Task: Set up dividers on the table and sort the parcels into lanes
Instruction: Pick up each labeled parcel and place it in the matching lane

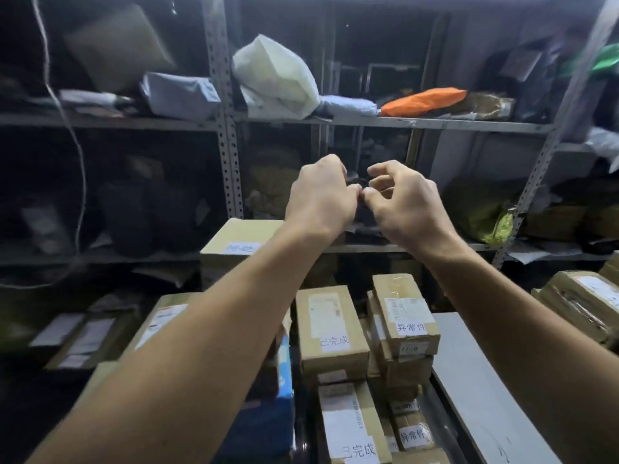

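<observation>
- Head view looks over both forearms, which reach forward above the desk (pixel 482 380) toward a metal shelf rack (pixel 229 145).
- Left hand (pixel 321 195) is raised in front of the rack with the fingers curled inward. It seems to pinch a small dark thing (pixel 355 182) between the two hands, but I cannot tell what this thing is.
- Right hand (pixel 398 202) is just beside the left one, fingers bent and half closed, the fingertips meeting those of the left hand at the same dark thing. Whether it really holds it is not clear.
- Parcels lie below the arms in rows that run away from the camera. One brown box (pixel 330 329) has a white label reading 已完成, and a stacked box (pixel 403 309) to the right of it has a label reading 异常件. Nearer boxes in each row repeat these labels.
- A grey flat board (pixel 469 370) lies at the right of these rows. It may be a divider, not yet standing.
- My judgement: sorting is well advanced, because two labelled lanes are already filled. A larger box (pixel 234 249) at the far end and boxes at the right edge (pixel 579 303) look still unsorted.
- No upright divider between lanes is visible, so this part seems unfinished.
</observation>
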